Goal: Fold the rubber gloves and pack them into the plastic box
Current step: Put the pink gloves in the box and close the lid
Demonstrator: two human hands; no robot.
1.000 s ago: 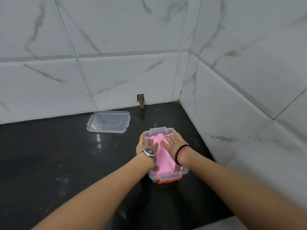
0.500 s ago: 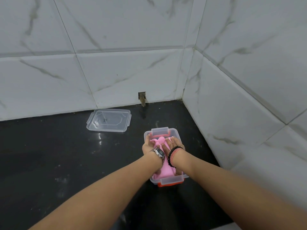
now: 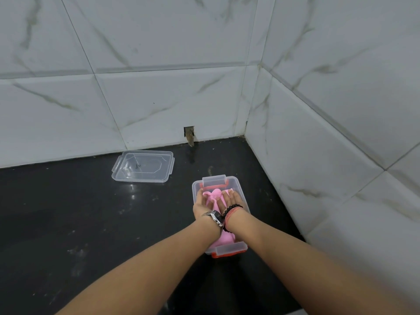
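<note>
The clear plastic box (image 3: 233,183) with orange latches sits on the black counter near the right wall. Pink rubber gloves (image 3: 214,194) lie inside it, bunched at the far end and reaching the near end. My left hand (image 3: 203,205), with a watch on the wrist, and my right hand (image 3: 232,200), with a bead bracelet, are both inside the box, side by side. Their fingers press and gather the pink rubber at the far end. The middle of the gloves is hidden under my wrists.
The box's clear lid (image 3: 143,166) lies flat on the black counter (image 3: 91,212) to the back left, near the wall. White marble-look tiles form the back wall and the right wall (image 3: 329,155), meeting in a corner. A small notch (image 3: 189,135) shows at the wall's base.
My hands have drawn closer together in the box and slid toward its far end, bunching the flat pink gloves up there. The view has shifted slightly.
</note>
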